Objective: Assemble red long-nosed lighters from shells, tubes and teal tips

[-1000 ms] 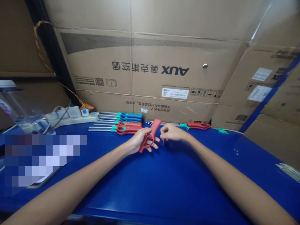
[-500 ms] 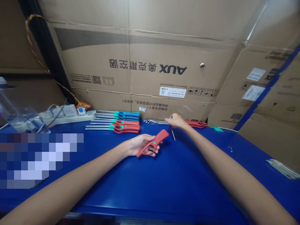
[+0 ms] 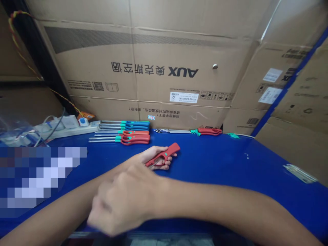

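Observation:
My left hand is wrapped round a red lighter handle with a trigger opening and a small green piece. No long metal barrel shows on this one. My right hand is a blurred fist close to the camera, in front of my left wrist. From it a thin metal rod reaches up to the narrow end of the handle; the rest of that rod is hidden inside the fist. Behind the hands lie several stick lighters in red and blue, with long metal barrels.
At the back right lies a red lighter with thin rods and wires beside it. Green parts are near the cardboard wall. A power strip stands back left, and flat pale strips lie on the blue table.
My right hand has come from the back of the table toward me and to the left, bringing the thin rod to the handle. My left hand keeps its hold; the view has shifted slightly.

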`<state>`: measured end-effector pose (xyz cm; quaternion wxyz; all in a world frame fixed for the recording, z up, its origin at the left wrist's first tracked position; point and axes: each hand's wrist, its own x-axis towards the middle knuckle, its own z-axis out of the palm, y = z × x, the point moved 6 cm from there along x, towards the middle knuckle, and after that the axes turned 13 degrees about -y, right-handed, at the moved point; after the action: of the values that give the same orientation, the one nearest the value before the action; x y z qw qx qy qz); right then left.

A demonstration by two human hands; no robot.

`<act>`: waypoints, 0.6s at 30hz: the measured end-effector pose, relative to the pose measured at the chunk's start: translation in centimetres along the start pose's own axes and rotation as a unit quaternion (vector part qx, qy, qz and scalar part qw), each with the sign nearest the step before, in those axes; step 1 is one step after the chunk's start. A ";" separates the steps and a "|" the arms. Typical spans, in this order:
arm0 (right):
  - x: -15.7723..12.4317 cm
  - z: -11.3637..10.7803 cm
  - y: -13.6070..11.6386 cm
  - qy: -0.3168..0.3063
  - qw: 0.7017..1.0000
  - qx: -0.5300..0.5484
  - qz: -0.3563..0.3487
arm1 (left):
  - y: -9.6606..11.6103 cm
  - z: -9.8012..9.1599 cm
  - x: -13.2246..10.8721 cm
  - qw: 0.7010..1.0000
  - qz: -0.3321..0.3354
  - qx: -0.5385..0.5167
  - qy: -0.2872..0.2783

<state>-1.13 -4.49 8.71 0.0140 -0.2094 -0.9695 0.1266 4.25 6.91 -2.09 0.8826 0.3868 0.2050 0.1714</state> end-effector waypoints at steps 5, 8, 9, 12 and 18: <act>2.5 5.6 -0.7 -0.144 0.989 0.016 0.014 | -0.7 1.1 0.4 0.995 -0.049 -0.071 -0.055; 2.7 5.9 -0.3 -0.126 0.992 0.012 0.013 | -0.8 1.4 0.3 0.995 -0.050 -0.067 -0.050; 2.7 5.9 -0.2 -0.118 0.993 0.011 0.009 | -0.8 1.5 0.3 0.996 -0.049 -0.063 -0.048; 2.8 5.8 -0.1 -0.098 0.995 0.006 -0.005 | -0.8 1.6 0.1 0.996 -0.053 -0.053 -0.044; 2.8 5.7 0.7 -0.077 0.996 -0.035 -0.007 | -1.1 1.4 0.0 0.996 -0.062 -0.045 -0.052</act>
<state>-3.91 -4.12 2.95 -0.0670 -0.1929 -0.9730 0.1078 5.06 5.34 -2.01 0.9174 0.3416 0.1746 0.1056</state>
